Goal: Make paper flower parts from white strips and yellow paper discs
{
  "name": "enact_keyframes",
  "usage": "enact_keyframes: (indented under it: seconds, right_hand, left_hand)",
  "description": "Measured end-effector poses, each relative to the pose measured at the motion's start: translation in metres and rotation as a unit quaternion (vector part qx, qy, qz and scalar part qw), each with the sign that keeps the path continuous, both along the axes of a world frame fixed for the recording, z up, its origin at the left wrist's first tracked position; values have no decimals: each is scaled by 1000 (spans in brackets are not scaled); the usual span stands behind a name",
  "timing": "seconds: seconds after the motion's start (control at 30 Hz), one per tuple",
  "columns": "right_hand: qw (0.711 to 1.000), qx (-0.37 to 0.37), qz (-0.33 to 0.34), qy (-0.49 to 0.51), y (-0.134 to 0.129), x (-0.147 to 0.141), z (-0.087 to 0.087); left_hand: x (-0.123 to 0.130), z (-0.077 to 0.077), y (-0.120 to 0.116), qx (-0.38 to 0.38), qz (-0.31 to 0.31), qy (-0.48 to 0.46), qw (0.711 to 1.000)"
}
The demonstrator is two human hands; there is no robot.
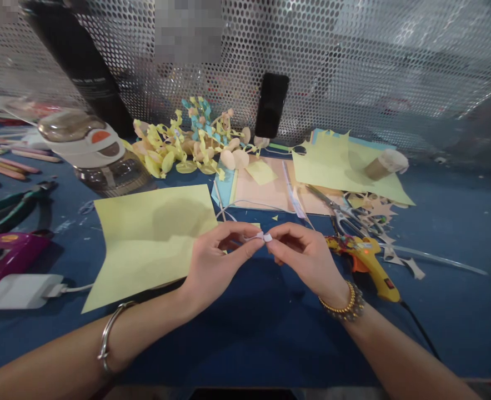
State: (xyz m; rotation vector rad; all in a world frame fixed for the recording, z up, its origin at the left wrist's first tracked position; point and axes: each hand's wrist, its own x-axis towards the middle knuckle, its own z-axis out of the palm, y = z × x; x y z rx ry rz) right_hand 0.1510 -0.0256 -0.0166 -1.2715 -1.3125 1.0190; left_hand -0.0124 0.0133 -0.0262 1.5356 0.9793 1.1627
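Observation:
Above the blue tabletop, my left hand (215, 260) pinches a small pale lilac paper strip (260, 235) between thumb and forefinger. My right hand (310, 256) meets it from the other side, its thumb and forefinger closed on the strip's folded end. Most of the strip is hidden by the fingers. A large yellow paper sheet (154, 239) lies partly under my left hand. Just beyond my right wrist rests a yellow glue gun (372, 266) with an orange trigger. Behind the hands, a longer lilac strip (290, 189) lies on peach paper (257, 194).
Yellow, blue and peach paper flowers (195, 139) are heaped at the back, near a phone (271, 105) leaning on the perforated metal panel. Scissors (337, 208) lie among paper scraps (372, 208). To the left are a lidded jar (104, 155), green-handled pliers (18, 205) and a white charger (23, 291).

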Motion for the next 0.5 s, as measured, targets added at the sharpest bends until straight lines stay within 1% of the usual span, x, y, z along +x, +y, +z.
enact_keyframes:
  seconds: [0.2, 0.4, 0.5]
  right_hand:
    - [1000, -5, 7, 23, 2, 0, -1]
    - [999, -14, 8, 40, 3, -2, -2]
    - [999, -4, 15, 42, 3, -2, -4]
  left_hand:
    - [-1, -2, 3, -41, -8, -28, 999]
    - [-2, -3, 5, -25, -5, 2, 1000]
    - [-2, -2, 4, -6, -13, 5, 1000]
